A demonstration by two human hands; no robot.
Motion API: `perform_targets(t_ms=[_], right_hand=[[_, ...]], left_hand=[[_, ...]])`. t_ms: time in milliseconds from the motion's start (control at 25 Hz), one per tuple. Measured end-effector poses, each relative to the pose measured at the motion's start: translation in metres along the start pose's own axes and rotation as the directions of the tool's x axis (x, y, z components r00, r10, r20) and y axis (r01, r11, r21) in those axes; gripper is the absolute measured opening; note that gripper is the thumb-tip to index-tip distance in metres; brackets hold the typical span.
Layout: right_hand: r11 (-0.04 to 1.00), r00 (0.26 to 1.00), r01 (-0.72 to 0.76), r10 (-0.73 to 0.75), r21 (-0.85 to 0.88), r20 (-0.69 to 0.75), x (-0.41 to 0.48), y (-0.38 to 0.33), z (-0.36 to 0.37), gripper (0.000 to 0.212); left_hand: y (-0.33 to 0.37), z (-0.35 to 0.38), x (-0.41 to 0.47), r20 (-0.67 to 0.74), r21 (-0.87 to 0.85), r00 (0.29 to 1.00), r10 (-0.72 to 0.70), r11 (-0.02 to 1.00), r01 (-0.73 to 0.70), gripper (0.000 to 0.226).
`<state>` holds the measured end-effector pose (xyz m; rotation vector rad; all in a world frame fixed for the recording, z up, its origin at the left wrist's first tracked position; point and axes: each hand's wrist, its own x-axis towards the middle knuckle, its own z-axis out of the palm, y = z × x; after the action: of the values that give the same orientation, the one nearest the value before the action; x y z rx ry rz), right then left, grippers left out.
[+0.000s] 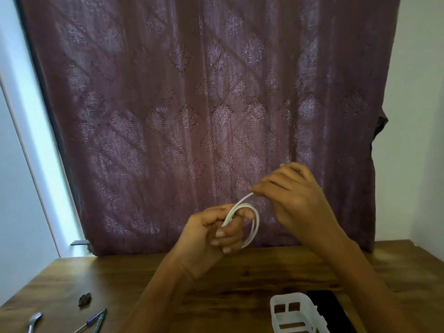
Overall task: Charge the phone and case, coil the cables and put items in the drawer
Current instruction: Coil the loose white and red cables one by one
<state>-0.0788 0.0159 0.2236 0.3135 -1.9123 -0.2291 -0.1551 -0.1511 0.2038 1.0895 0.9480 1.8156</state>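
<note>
Left fingers [224,236] clamp the cable [249,227] loops; right fingers [264,187] pinch the springy free end above.

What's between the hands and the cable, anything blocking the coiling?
Nothing visible. The left hand grips the white cable loops directly; the right hand pinches the free end. Both are held above the wooden table, clear of the white basket.

White cable [249,221] partly hidden inside my left hand [211,239], its end lost under my right hand [295,198], phone [329,311] cut by my forearm, spoon [33,320] cropped at bottom edge
</note>
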Motion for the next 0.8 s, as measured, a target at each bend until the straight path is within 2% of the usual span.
perform_targets(t_ms=[80,120,200,280,400,440,560,680,800], right_hand=[[0.999,0.997,-0.045,0.045,0.005,0.055,0.0,0.006,0.005,0.018],[0.997,0.993,-0.077,0.075,0.015,0.09,-0.002,0.008,0.009,0.021],[0.987,0.976,-0.154,0.145,0.045,0.164,-0.01,0.009,0.019,0.022],[0.968,0.944,-0.236,0.208,0.085,0.256,-0.02,0.006,0.029,0.022],[0.912,0.857,-0.378,0.281,0.157,0.432,-0.033,-0.008,0.039,0.022],[0.863,0.807,-0.461,0.31,0.206,0.503,-0.037,-0.013,0.042,0.023],[0.631,0.671,-0.687,0.359,0.361,0.648,-0.045,-0.035,0.046,0.028],[0.386,0.569,-0.808,0.311,0.446,0.761,-0.047,-0.053,0.046,0.032],[0.348,0.529,-0.835,0.298,0.426,0.794,-0.049,-0.059,0.045,0.029]], left_hand=[[0.002,-0.004,0.0,0.06,-0.132,0.997,0.043,0.991,-0.035,0.019],[0.003,-0.005,-0.001,0.044,-0.177,0.997,0.061,0.983,-0.052,0.019],[0.005,-0.005,0.0,-0.071,-0.218,0.994,0.087,0.971,-0.101,0.021],[0.005,-0.003,0.001,-0.211,-0.22,0.971,0.112,0.963,-0.159,0.033],[0.001,-0.002,0.007,-0.356,-0.181,0.923,0.144,0.959,-0.219,0.037],[-0.001,-0.004,0.009,-0.385,-0.151,0.909,0.16,0.96,-0.234,0.038],[-0.01,-0.009,0.014,-0.452,0.028,0.857,0.249,0.964,-0.266,0.035],[-0.019,-0.017,0.016,-0.467,0.261,0.818,0.337,0.936,-0.237,0.026],[-0.027,-0.026,0.013,-0.438,0.506,0.788,0.432,0.843,-0.181,0.026]])
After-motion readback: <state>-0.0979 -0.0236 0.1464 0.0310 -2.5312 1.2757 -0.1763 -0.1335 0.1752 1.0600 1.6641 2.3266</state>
